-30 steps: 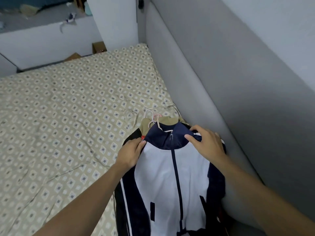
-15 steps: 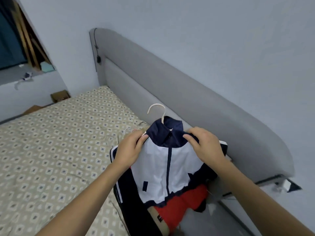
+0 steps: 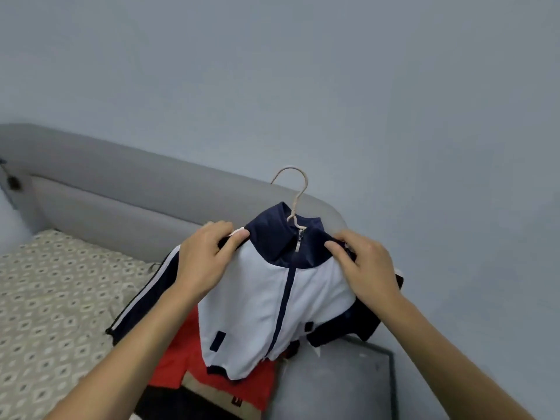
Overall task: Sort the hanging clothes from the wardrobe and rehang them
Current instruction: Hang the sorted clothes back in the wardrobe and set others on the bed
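A white and navy zip jacket [image 3: 272, 301] hangs on a beige hanger [image 3: 295, 195] whose hook sticks up above the collar. My left hand [image 3: 203, 262] grips the jacket's left shoulder, and my right hand [image 3: 363, 268] grips the right shoulder. The jacket is held up in the air above the bed's corner. Beneath it lies a red garment [image 3: 194, 362] with a tan and black part, on a pile of clothes.
The bed with a patterned beige cover [image 3: 54, 298] stretches to the left. A grey padded headboard [image 3: 127, 192] runs behind, against a pale blue wall [image 3: 303, 71]. A grey upholstered edge [image 3: 339, 383] is at the lower right.
Both hands have lifted the jacket off the pile on the bed and raised it, uncovering the red garment beneath. The view has swung up and to the right towards the wall.
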The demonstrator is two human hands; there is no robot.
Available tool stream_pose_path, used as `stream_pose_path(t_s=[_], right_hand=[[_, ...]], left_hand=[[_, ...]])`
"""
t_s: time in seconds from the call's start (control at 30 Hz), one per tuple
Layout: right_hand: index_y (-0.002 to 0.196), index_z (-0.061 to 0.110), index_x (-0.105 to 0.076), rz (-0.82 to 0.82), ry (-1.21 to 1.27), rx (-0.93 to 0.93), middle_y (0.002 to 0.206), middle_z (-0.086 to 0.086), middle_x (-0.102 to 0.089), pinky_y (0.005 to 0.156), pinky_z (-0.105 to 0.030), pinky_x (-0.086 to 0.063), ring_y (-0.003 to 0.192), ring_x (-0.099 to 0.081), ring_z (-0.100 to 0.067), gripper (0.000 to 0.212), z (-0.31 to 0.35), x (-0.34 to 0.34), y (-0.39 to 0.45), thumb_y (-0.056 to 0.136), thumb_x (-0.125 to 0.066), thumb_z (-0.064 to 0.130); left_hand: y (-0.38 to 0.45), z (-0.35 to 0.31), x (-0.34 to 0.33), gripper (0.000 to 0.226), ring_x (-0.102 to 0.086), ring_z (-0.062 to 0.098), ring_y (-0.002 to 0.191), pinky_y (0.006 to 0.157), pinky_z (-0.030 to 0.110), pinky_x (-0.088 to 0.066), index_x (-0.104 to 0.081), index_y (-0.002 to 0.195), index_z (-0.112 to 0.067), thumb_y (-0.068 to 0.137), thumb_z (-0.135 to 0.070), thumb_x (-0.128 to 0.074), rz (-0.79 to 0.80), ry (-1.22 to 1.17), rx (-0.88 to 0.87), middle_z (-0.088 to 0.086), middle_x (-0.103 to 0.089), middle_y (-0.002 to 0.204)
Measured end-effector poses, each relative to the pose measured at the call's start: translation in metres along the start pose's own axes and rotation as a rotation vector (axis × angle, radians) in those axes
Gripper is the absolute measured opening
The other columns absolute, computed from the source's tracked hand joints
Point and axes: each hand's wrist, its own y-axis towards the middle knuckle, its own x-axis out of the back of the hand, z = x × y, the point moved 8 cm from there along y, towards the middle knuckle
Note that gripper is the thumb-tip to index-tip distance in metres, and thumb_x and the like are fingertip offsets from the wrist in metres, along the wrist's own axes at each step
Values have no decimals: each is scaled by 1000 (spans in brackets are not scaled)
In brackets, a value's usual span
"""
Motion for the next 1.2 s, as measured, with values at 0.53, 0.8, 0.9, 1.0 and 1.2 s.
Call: stream_pose_path(t_s=[0.53,0.8,0.9,1.0,1.2], right_hand=[[87,28,-70,-238,-164,-340,71,17,-63,61,-36,-50,64,-59,-11,18,-77,239,-239,101,-66,38],[88,26,-70,-374,-368,-513,75,19,-62,58,-29,-46,66,-57,-8,14,-80,328,-351,100,-69,32],[90,24,-70,-410,-407,-593,82,17,-65,63,-36,-50,72,-60,-10,15,-81,349,-391,100,-67,35],[91,25,-68,-433,-455,-677,85,17,-61,64,-39,-51,77,-60,-11,19,-75,370,-432,101,-63,40],[91,29,-57,-501,-524,-817,94,14,-50,67,-34,-48,82,-58,-12,13,-39,400,-504,103,-62,32]], left_hand=[[-105,-254,-142,46,-52,14,70,64,44,-44,-48,74,-23,97,-63,-50,400,-300,-388,-3,-50,70],[-164,-372,-195,43,-56,15,70,58,33,-41,-53,73,-27,94,-65,-53,586,-454,-572,-6,-57,72],[-187,-409,-216,37,-56,14,69,62,37,-45,-56,81,-28,96,-61,-56,663,-524,-645,-7,-57,72],[-214,-445,-230,16,-55,14,71,63,30,-44,-59,99,-37,100,-53,-61,747,-588,-727,-8,-55,74],[-272,-514,-255,28,-60,9,82,69,32,-49,-61,97,-39,101,-59,-43,858,-650,-980,-13,-61,80]])
